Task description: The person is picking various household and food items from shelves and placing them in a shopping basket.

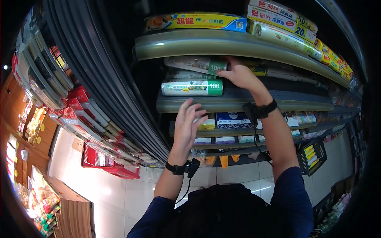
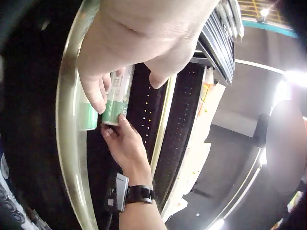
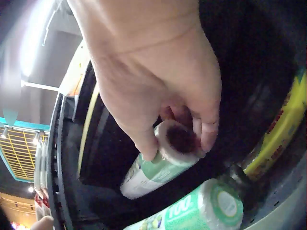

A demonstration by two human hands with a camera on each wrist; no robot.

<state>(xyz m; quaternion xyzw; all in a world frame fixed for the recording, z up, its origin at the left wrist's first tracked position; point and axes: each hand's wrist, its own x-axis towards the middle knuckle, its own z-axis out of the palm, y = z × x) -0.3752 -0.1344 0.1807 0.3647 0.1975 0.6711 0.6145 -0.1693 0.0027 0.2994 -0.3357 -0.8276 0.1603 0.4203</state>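
The right hand [image 1: 238, 75] pinches the green end of a white-and-green roll marked 100 [image 1: 194, 64] on the shelf. In the right wrist view its thumb and fingers [image 3: 207, 132] grip the rim around the hollow end of that roll [image 3: 160, 167]. A similar roll [image 1: 192, 87] lies in front, near the shelf edge, with another partly hidden between the two. The left hand [image 1: 186, 125] is raised just before the shelf edge, below the front roll, fingers loosely bent and holding nothing. In the left wrist view the left hand [image 2: 139, 43] is large in the foreground.
Boxes of cling film [image 1: 198, 22] stand on the shelf above. Yellow-wrapped rolls [image 3: 278, 129] lie farther along. Lower shelves hold packaged goods [image 1: 234, 121]. A red basket [image 1: 127, 171] is at lower left, a dark basket [image 1: 322, 158] at right. Hanging packets line the left side.
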